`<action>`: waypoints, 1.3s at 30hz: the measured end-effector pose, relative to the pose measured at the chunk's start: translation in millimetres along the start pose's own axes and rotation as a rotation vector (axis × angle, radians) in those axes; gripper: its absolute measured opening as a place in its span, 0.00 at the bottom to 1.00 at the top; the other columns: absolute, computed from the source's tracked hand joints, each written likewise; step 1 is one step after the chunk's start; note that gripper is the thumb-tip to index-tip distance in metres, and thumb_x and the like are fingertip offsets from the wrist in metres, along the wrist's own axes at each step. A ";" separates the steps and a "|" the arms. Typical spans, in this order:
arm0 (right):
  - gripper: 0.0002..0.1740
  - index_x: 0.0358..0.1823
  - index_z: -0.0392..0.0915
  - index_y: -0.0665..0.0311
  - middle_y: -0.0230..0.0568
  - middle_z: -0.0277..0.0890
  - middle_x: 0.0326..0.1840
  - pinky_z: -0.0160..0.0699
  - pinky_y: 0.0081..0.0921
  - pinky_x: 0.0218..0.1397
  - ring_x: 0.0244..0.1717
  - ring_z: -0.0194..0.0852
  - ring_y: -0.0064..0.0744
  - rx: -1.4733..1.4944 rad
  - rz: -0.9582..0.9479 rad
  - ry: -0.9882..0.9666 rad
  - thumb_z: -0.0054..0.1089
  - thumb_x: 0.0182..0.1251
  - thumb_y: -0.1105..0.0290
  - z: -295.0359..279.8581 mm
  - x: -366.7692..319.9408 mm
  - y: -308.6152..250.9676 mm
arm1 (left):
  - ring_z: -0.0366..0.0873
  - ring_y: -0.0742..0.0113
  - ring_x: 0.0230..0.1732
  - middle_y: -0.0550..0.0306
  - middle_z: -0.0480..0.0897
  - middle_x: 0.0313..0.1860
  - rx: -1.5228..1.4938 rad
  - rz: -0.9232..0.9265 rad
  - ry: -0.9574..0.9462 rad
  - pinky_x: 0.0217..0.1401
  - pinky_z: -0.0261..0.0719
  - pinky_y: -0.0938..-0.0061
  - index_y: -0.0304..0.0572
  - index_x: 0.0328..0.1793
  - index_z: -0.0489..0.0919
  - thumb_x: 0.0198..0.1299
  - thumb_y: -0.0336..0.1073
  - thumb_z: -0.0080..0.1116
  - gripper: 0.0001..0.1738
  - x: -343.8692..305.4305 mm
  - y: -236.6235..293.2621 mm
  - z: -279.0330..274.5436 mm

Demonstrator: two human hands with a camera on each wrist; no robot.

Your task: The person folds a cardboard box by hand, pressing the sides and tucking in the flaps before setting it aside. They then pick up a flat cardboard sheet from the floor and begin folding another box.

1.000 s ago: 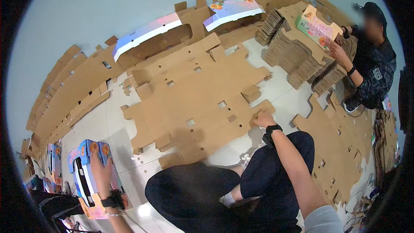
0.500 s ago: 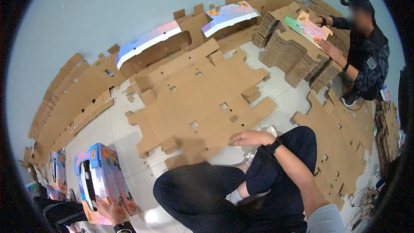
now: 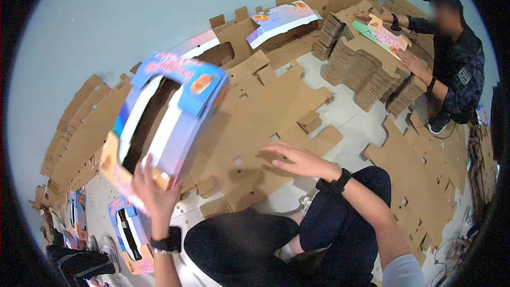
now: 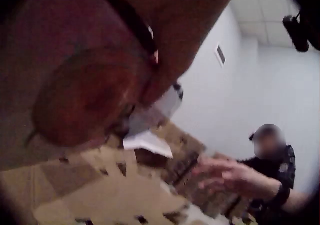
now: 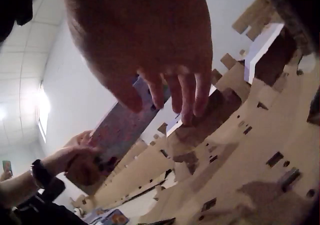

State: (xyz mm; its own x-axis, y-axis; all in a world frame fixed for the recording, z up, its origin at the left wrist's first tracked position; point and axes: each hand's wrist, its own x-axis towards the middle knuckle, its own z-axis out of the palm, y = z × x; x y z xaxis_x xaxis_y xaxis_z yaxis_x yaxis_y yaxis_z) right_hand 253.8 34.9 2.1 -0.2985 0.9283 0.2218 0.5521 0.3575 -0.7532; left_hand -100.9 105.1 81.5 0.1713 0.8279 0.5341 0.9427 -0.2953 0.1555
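Observation:
In the head view my left hand (image 3: pixel 156 194) grips the near end of a printed carton (image 3: pixel 178 135) with a long slot along its top. The carton is raised and tilted over the left part of a flat brown cardboard sheet (image 3: pixel 260 117). Its fruit print (image 4: pixel 85 100) fills much of the left wrist view. My right hand (image 3: pixel 303 160) is held over the sheet's near edge, fingers extended and holding nothing. From the right wrist view, the carton's pink side (image 5: pixel 125 130) appears beyond my right fingers (image 5: pixel 186 92).
A second slotted carton (image 3: pixel 142 234) stands on the floor at lower left, near another person's shoe (image 3: pixel 110 252). Across from me, a person (image 3: pixel 454 69) presses a printed sheet (image 3: pixel 380 37) on stacked cardboard (image 3: pixel 356 69). More cardboard (image 3: pixel 419 172) lies at right.
My left hand has lifted the carton from the floor at lower left, up and rightward. My right hand has moved left from the sheet's corner. The other person's printed sheet has been lowered onto the stack.

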 end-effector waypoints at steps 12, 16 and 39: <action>0.29 0.69 0.56 0.61 0.61 0.73 0.51 0.75 0.44 0.50 0.45 0.77 0.55 -0.086 0.640 0.120 0.44 0.71 0.56 -16.2 -22.7 36.8 | 0.62 0.44 0.65 0.39 0.66 0.62 -0.744 0.099 -0.611 0.66 0.56 0.50 0.39 0.67 0.63 0.51 0.51 0.65 0.41 -54.0 185.3 145.6; 0.21 0.50 0.70 0.66 0.59 0.75 0.42 0.74 0.44 0.41 0.39 0.77 0.53 -0.405 0.574 0.120 0.49 0.66 0.56 -25.9 -29.7 59.9 | 0.62 0.43 0.67 0.37 0.66 0.64 -0.734 0.358 -0.839 0.67 0.61 0.55 0.37 0.66 0.66 0.55 0.43 0.62 0.34 -54.7 150.3 161.6; 0.18 0.39 0.74 0.66 0.46 0.67 0.41 0.71 0.33 0.48 0.42 0.71 0.42 -0.213 0.537 0.052 0.55 0.64 0.56 -21.3 -21.1 83.3 | 0.80 0.42 0.32 0.43 0.82 0.29 -0.354 -0.050 -0.518 0.34 0.76 0.55 0.38 0.40 0.78 0.63 0.44 0.51 0.16 -28.9 119.5 133.5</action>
State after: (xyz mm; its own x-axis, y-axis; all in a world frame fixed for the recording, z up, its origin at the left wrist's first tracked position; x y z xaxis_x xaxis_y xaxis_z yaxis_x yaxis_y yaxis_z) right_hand 322.7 47.2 -52.1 0.1025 0.9870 -0.1234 0.7618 -0.1577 -0.6284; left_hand 45.1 109.5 -26.3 0.3300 0.9420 0.0613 0.8160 -0.3173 0.4831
